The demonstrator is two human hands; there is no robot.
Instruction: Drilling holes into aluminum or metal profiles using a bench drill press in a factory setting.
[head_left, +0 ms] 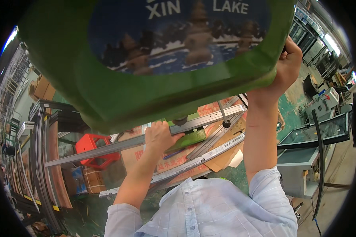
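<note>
The upper edge crops the green machine housing (178, 94), whose lower side largely conceals the dark spindle part (180, 120) beneath (its shape is indistinct). The housing's right edge hides the fingertips of the right hand (288, 65), so their contact cannot be determined; the left hand (157, 136) covers a section of metal bar (95, 153).

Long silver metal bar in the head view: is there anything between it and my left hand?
Nothing visible: your left hand is directly on the long silver metal bar, fingers over it. Farther right, a black-knobbed lever crosses the bar in this view, but not between hand and bar.
</note>
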